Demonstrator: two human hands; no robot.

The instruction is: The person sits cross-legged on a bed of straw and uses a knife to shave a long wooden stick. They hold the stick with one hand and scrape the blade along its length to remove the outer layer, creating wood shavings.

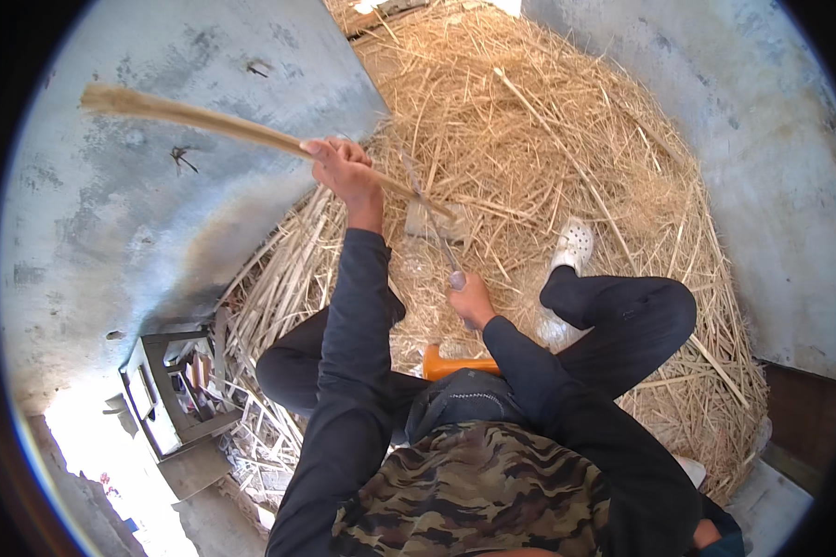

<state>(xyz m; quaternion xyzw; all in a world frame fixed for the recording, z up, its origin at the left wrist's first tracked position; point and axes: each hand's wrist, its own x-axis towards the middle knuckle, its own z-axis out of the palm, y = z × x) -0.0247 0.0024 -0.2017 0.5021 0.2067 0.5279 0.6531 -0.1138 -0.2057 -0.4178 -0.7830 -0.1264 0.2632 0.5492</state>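
My left hand (346, 176) is closed around a long, pale brown bamboo strip (195, 116). The strip slants from the upper left down to the middle, and its far left end looks frayed. Lower and to the right, my right hand (472, 302) grips a knife by its handle, with the long narrow blade (444, 243) pointing up and away. Blade and strip cross near the strip's lower end; whether they touch I cannot tell. Beneath the crossing lies a flat, greyish block (421, 223) on the floor litter.
Straw-like shavings (548, 121) cover the floor, with split strips (274, 288) heaped at the left. Grey walls (251, 60) stand on both sides. An orange plastic object (455, 365) shows between my legs. A white clog (574, 243) is on my right foot. A wooden frame (172, 390) stands lower left.
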